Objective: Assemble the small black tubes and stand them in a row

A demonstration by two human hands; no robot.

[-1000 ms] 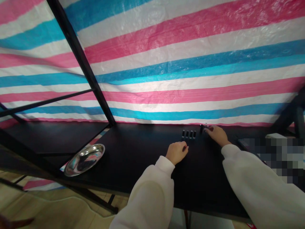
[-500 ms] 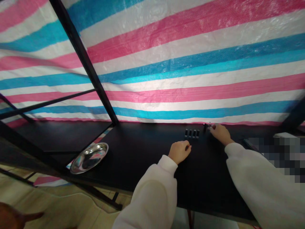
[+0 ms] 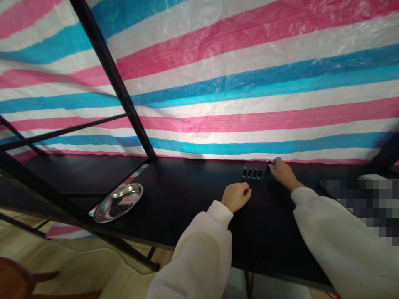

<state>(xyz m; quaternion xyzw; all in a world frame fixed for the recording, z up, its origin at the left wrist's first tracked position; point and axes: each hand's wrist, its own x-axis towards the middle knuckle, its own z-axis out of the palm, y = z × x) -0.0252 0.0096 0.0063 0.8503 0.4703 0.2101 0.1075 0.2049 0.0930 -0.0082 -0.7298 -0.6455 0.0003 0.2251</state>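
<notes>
Several small black cylinders (image 3: 252, 173) stand in a row near the far edge of a black table (image 3: 187, 199). My right hand (image 3: 282, 173) reaches just right of the row, its fingers pinched on another small black cylinder (image 3: 268, 165) at the end of the row. My left hand (image 3: 236, 197) rests on the table in a loose fist, a little in front of the row; a small dark thing shows at its fingertips, too small to name. Both arms wear white sleeves.
A shiny metal dish (image 3: 119, 202) sits at the table's left front corner. A black slanted frame post (image 3: 115, 83) rises left of centre, with a lower black shelf (image 3: 77, 174) beside it. A striped pink, blue and white tarp (image 3: 249, 83) hangs behind. A blurred patch covers the right edge.
My right hand has drawn in slightly over the end cylinder, fingers closing lower on it. The left hand stays put; the view has shifted a little.
</notes>
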